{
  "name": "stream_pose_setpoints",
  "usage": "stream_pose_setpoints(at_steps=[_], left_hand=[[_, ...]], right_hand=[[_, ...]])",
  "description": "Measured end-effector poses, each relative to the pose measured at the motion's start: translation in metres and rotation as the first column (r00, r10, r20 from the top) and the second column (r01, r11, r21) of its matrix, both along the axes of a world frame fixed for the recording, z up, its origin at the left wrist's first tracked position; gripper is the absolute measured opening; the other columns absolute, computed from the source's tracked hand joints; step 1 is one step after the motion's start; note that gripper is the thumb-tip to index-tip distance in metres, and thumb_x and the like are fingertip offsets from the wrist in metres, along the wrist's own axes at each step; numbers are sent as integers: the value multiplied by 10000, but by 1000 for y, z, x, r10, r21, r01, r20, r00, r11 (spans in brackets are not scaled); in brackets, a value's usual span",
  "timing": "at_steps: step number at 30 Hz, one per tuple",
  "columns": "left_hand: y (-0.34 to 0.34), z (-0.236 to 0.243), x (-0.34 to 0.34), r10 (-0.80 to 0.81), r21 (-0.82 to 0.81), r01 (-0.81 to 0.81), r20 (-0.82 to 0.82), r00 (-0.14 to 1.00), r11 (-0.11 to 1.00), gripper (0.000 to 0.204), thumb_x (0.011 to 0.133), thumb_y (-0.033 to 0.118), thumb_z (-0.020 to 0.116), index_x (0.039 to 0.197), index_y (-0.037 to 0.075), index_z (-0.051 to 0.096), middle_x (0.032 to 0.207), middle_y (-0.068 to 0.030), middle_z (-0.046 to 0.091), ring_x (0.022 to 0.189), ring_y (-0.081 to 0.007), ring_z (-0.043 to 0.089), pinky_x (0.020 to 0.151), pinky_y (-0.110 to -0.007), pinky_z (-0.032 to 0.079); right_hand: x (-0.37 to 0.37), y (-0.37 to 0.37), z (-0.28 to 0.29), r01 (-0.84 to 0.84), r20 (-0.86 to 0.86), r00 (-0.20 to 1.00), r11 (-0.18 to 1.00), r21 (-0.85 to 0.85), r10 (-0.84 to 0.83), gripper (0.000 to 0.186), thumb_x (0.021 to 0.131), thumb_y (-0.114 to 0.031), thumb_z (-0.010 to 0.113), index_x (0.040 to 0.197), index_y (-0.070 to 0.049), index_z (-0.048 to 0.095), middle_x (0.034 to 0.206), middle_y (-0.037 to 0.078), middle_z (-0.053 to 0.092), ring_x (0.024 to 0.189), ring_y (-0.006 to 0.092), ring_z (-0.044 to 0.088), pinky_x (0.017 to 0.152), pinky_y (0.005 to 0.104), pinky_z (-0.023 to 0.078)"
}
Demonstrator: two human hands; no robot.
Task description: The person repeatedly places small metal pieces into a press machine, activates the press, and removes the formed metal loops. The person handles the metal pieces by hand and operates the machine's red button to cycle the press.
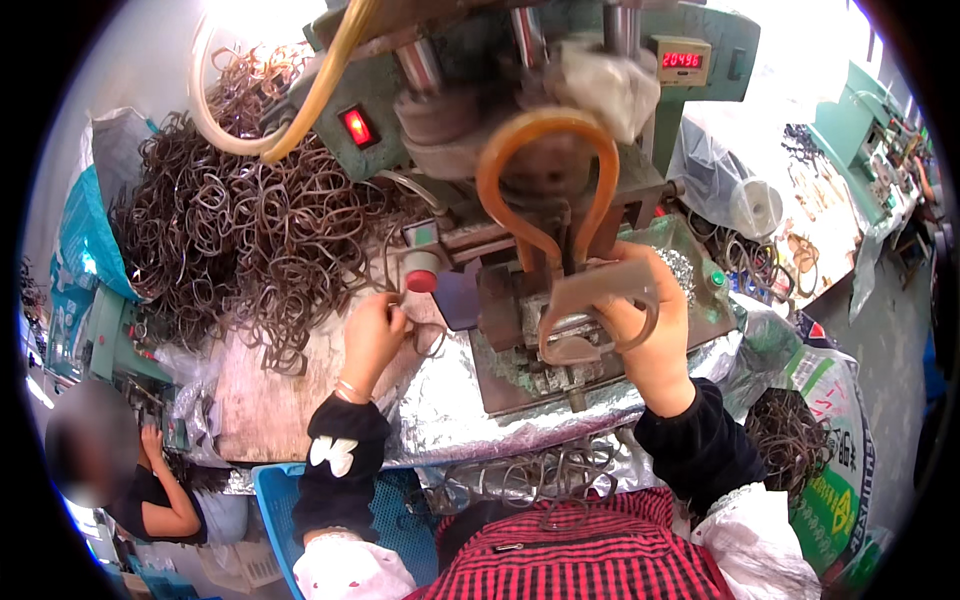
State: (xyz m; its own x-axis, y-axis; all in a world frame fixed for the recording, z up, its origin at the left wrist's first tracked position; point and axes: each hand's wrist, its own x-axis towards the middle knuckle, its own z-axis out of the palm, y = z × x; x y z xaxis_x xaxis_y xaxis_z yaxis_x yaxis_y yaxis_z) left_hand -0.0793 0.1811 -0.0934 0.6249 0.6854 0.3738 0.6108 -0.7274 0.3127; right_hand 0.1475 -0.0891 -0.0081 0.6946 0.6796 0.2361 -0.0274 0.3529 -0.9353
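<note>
My right hand (653, 325) is closed around a brown plastic eyeglass frame front (600, 287), holding it at the metal fixture (505, 305) of a green press machine (690, 25). Part of a loop hangs below my fingers, and its far side is hidden by the tooling. On the left, my left hand (372, 345) has its fingers drawn together beside a thin dark eyeglass frame (438, 345), which appears pinched at their tips. Just above that hand is a red push button (421, 281). A bent amber hose (550, 122) comes down over the fixture.
A large heap of dark frames (250, 215) covers the left worktop (265, 410). More frames (530, 472) lie at my lap beside a blue basket (275, 520). Metal shavings (672, 268) sit right of the fixture. Another person (170, 500) works at far left; a sack (835, 430) stands right.
</note>
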Motion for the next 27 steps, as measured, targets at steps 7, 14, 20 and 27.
stream_pose_setpoints(at_steps=[7, 14, 20, 27], left_hand=[[20, 82, -34, -365, -344, 305, -125, 922, 888, 143, 766, 185, 791, 883, 104, 786, 906, -68, 668, 911, -258, 596, 840, -349, 486], [-1, 20, -68, -128, 139, 187, -351, 928, 973, 543, 681, 278, 852, 1158, 86, 680, 1419, -167, 501, 1215, -390, 475, 1012, -473, 401], [-57, -21, -41, 478, 123, -463, -172, 861, 878, 401, 758, 396, 799, 754, 29, 638, 707, -169, 636, 670, -395, 627, 618, -476, 491], [-35, 7, -78, 141, 120, -150, 80, 987, 981, 134, 782, 116, 739, 904, 69, 710, 847, -108, 630, 825, -340, 622, 697, -427, 488]], right_hand=[[-16, 3, 16, -52, -108, 992, 997, 52, 57, 440, 842, 46, 674, 1266, 34, 556, 1144, 75, 643, 1023, 124, 617, 928, 264, 476], [-19, -21, 24, -125, 23, 992, 992, 7, 125, 496, 864, 39, 619, 1350, 37, 519, 1304, 92, 590, 1150, 164, 573, 1046, 309, 413], [39, -39, -21, 149, 129, 983, 979, -138, -131, 376, 893, 41, 590, 1267, 9, 599, 1114, 34, 641, 1084, 117, 565, 987, 261, 421], [63, -69, -48, 315, 224, 933, 939, -137, -280, 297, 931, 29, 594, 1226, 16, 623, 1080, 19, 643, 1024, 91, 580, 922, 234, 443]])
